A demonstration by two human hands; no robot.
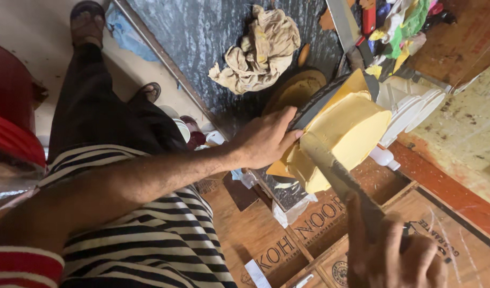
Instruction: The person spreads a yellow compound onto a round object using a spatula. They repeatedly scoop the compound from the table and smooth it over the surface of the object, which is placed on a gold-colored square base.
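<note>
My left hand (266,140) reaches across from the left and presses against the side of a big pale yellow block (346,130) that rests on a dark round board (319,98). My right hand (397,256) at the bottom right grips the handle of a long worn knife (336,173). The blade lies against the block's lower left edge. Part of the block's base is hidden behind my left fingers.
A crumpled beige cloth (261,48) lies on the dark stone counter (202,37). White plastic lids (410,106) are stacked right of the block. Wooden crates (309,234) sit below. Colourful clutter (400,21) fills the top right. My legs and sandalled feet (87,21) show at left.
</note>
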